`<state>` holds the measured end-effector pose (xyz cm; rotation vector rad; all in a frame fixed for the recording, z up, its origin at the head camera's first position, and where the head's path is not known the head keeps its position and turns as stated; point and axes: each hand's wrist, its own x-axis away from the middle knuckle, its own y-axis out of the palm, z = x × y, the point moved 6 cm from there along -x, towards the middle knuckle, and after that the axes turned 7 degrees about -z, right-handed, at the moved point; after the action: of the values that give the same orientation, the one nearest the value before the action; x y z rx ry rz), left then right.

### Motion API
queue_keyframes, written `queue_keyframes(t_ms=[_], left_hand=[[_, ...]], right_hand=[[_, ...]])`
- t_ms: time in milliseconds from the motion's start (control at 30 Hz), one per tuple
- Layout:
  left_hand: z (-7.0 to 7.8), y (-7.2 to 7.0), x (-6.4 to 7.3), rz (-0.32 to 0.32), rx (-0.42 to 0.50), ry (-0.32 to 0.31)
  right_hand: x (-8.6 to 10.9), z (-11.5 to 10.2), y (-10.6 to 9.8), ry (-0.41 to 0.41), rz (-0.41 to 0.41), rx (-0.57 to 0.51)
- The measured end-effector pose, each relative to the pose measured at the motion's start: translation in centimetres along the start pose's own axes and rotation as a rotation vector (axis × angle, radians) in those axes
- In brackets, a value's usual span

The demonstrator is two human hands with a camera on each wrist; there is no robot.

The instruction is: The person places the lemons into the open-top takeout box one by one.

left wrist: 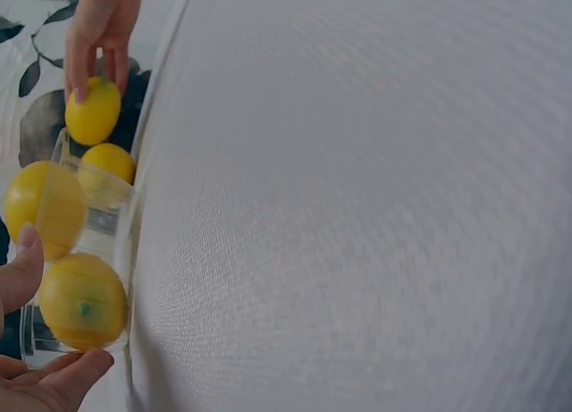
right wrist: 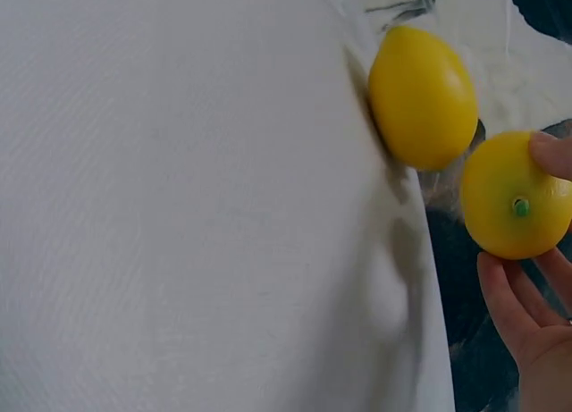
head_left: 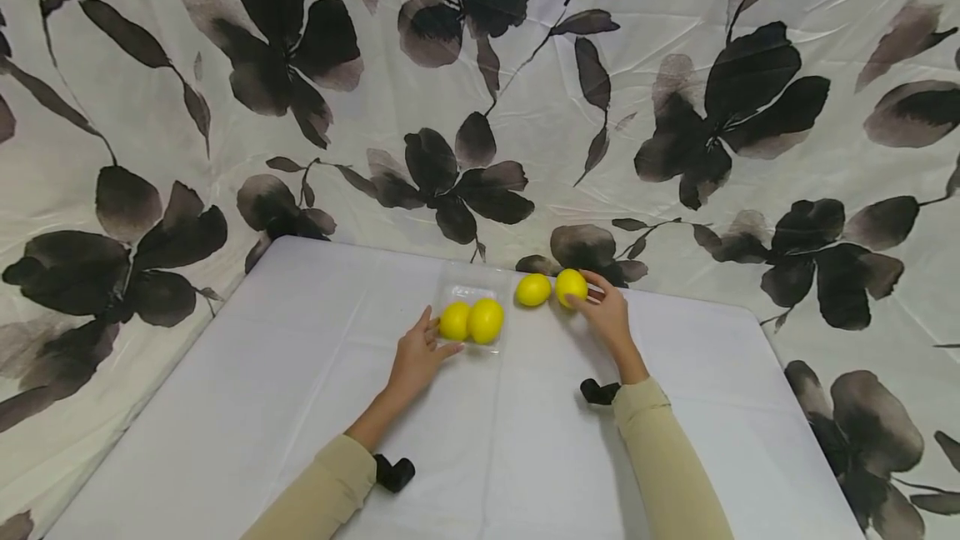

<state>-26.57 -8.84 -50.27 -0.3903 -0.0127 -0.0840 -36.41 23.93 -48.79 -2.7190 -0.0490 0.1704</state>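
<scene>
- White cloth (head_left: 570, 123), softly creased and printed with dark, watercolour-like flowers, hangs behind the table
- White table (head_left: 300, 357); its covering looks finely woven, with faint fold lines
- Clear box (head_left: 472, 280), thin-walled and probably stiff plastic; it stands near the table's far edge with two lemons (head_left: 486, 321) inside
- Left hand (head_left: 416, 357); fingers spread and fairly straight, touching the box's near left corner, seemingly steadying it
- Right hand (head_left: 609, 315); thumb and fingers pinch a held lemon (head_left: 572, 287), right of the box; the step looks like handling lemons singly; the next move calls for a rounded grip, without nudging its neighbour
- Loose lemon (head_left: 533, 290), between box and held lemon; smooth, glossy, egg-shaped
- Green stem spot (right wrist: 520, 206), a tiny dot on the held lemon
</scene>
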Motion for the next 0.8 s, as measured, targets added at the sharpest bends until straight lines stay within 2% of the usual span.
queue_keyframes(t_ms=[267,567,800], left_hand=[[0.0,-0.1,0.1,0.005,0.002,0.016],[0.0,-0.2,-0.1,0.011,-0.012,0.017],[0.0,0.0,0.0,0.008,-0.005,0.011]], right_hand=[[-0.6,-2.7,1.8,-0.108,-0.047,-0.049],[-1.2,-5.6,5.3,-0.151,-0.118,-0.057],[-1.6,-6.5,8.2,-0.168,-0.184,-0.038]])
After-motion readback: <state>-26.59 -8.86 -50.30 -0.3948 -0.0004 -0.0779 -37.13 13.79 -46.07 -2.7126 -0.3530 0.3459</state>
